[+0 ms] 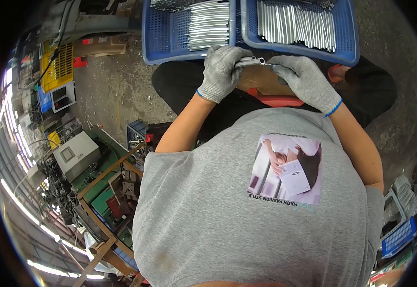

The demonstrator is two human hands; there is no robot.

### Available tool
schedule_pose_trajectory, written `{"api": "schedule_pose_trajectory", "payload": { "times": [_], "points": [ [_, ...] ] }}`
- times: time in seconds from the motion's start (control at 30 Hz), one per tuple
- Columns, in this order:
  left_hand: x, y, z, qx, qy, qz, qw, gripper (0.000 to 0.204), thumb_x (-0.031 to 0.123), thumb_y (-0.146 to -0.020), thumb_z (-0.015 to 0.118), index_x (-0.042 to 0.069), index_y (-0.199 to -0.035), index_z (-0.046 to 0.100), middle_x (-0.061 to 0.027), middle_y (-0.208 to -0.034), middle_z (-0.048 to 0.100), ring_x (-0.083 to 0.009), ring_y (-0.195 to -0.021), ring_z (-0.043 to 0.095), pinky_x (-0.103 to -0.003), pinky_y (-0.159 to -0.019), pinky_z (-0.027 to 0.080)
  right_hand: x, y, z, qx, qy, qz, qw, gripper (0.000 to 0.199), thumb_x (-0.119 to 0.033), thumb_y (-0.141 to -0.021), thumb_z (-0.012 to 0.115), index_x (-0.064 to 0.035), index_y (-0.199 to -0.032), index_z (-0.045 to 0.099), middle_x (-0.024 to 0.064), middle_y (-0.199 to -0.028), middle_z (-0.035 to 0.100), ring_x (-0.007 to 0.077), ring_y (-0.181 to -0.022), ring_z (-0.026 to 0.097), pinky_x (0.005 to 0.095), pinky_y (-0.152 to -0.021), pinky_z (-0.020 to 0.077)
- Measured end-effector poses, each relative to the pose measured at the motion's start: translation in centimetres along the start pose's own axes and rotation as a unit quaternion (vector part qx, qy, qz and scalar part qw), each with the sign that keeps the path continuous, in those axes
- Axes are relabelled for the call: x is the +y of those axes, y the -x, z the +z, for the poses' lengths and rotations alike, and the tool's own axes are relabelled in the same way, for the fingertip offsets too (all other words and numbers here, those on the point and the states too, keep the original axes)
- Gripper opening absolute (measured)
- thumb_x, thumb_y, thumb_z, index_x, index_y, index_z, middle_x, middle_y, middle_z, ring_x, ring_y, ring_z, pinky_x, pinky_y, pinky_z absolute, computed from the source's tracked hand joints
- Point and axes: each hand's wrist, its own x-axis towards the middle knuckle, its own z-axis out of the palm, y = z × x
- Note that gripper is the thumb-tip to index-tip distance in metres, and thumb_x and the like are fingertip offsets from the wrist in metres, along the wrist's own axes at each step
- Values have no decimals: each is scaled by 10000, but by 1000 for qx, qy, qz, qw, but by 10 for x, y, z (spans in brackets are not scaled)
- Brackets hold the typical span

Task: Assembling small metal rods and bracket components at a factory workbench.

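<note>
Gripping a few short metal tubes (249, 61) in the curled, grey-gloved left hand (223, 71), just below the two blue crates (170, 33) of stacked tubes, with the gloved right hand (302, 79) beside them, fingertips pinching at the tube ends.

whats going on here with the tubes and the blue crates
A person in grey gloves holds a few short metal tubes in the left hand, with the right hand at their ends. Two blue crates in front hold rows of similar tubes.
</note>
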Motion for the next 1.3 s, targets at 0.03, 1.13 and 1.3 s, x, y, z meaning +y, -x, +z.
{"api": "schedule_pose_trajectory", "payload": {
  "times": [0.03,1.13,1.3],
  "points": [
    [-7,0,-1,4,-5,1,1000,133,103,-860,661,94,-991,679,-83,-825,679,-272,-809,662,-383,-791,434,3,-3,1,19,-13,-5,1000,255,-131,-976,574,49,-1127,674,230,-988,719,343,-903,709,376,-813,542],
    [-12,-15,-5,-166,115,-52,978,237,299,-940,659,80,-1025,688,-119,-828,676,-314,-782,655,-421,-717,495,-19,17,-9,54,131,-34,989,236,-142,-924,644,-10,-1111,703,188,-1004,724,353,-920,703,413,-811,551],
    [-4,-20,-3,-153,138,-11,978,194,194,-872,664,94,-1032,708,-88,-847,696,-282,-799,664,-391,-746,485,-15,16,-11,38,162,-40,985,247,-163,-924,649,-22,-1119,703,185,-996,721,353,-910,702,415,-798,554]
  ]
}}
